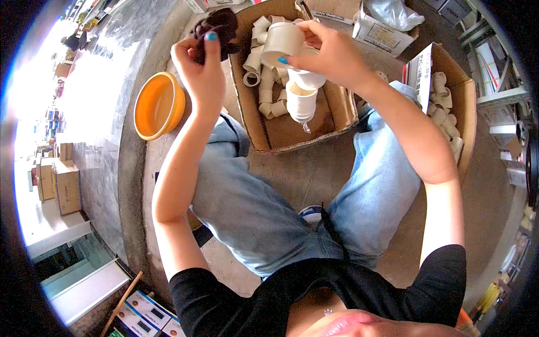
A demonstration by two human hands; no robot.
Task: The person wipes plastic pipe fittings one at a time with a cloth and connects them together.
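My left hand (203, 70) is closed on a bunched dark brown cloth (218, 31), thumb on top, to the left of the open cardboard box. In my right hand (331, 53) is a white plastic pipe fitting (282, 44), gripped between thumb and fingers above the box. Just below it are more white parts, including a ribbed, narrower piece (301, 102) with something clear at its lower end (306, 128); whether they join the held fitting I cannot tell. Inside the cardboard box (281, 145) lie several white pipe fittings (273, 106), heaped mostly at its left side.
A yellow basin (160, 105) stands on the floor at the left. To the right is a second cardboard box (466, 106) of white fittings. Behind, a carton (382, 38) holds a clear plastic bag (394, 14). My jeans-clad legs (252, 208) flank the near box.
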